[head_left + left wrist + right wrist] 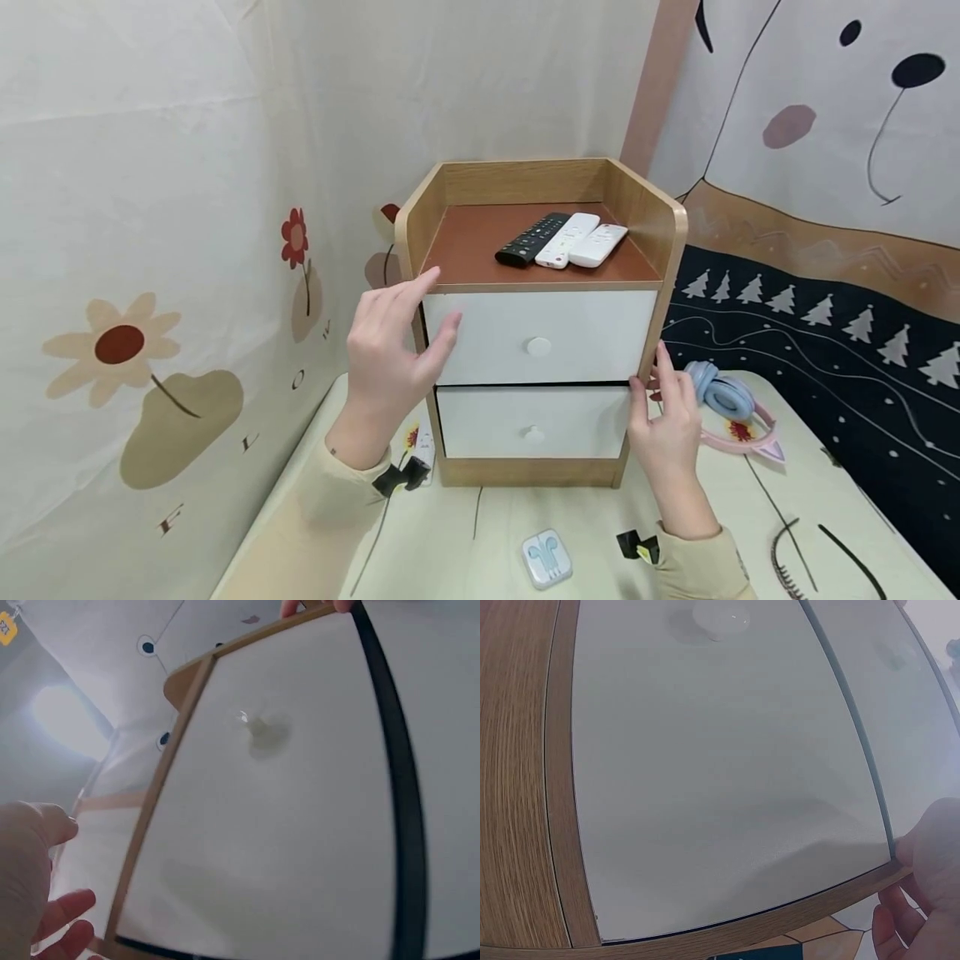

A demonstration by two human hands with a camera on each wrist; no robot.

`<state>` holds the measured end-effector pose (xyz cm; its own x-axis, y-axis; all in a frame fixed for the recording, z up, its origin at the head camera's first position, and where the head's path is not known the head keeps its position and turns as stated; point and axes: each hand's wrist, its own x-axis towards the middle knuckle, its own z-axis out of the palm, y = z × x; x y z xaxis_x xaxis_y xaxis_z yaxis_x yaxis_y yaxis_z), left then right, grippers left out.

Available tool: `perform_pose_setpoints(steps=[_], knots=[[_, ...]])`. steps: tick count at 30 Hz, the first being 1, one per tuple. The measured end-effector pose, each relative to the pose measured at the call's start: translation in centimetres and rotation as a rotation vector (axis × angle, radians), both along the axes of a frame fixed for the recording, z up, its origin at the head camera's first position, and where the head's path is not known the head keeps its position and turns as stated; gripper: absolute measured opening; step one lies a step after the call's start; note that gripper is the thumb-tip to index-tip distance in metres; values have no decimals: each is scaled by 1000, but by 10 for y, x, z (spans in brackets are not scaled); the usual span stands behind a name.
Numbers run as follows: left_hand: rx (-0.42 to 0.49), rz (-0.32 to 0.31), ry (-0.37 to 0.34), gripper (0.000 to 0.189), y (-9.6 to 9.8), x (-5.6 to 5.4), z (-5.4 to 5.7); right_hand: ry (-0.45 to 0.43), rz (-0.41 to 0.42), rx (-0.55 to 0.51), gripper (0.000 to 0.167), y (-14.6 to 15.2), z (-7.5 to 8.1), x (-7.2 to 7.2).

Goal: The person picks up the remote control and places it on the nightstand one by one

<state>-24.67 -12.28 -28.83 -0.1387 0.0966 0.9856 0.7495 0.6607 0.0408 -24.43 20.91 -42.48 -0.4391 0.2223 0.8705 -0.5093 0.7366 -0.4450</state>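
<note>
A small wooden cabinet (528,472) with two white drawers stands on the table, its round knobs facing me. Both the upper drawer (487,337) and the lower drawer (480,422) are closed. My left hand (393,358) is at the cabinet's upper left edge, its fingers fairly straight and the thumb spread away from them. In the left wrist view that hand (37,877) holds nothing. My right hand (670,437) grips the right side edge near the gap between the drawers. Its thumb is at the front and its fingers (900,919) lie along the outer side.
On the cabinet's brown top lie a black remote (532,239) and two white remotes, one (567,241) beside the other (598,245). Boxed earphones (547,558) lie in front. Headphones (723,396) are at the right, near a dark curved band (851,558). Patterned cloth hangs behind.
</note>
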Motion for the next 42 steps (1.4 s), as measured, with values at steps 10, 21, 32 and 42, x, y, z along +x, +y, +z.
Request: perform_pose_setpoints(steps=[10, 21, 32, 42], knots=[[161, -7, -68, 46, -28, -5, -54, -30, -4, 7, 69, 1, -4, 0], [176, 111, -313, 55, -58, -14, -125, -7, 6, 3, 65, 1, 0, -3], [27, 205, -635, 65, -62, -18, -189, 2, -7, -11, 66, 0, 2, -2], [-7, 230, -818, 67, -68, -23, -224, -32, -11, -4, 67, 0, 0, -1]])
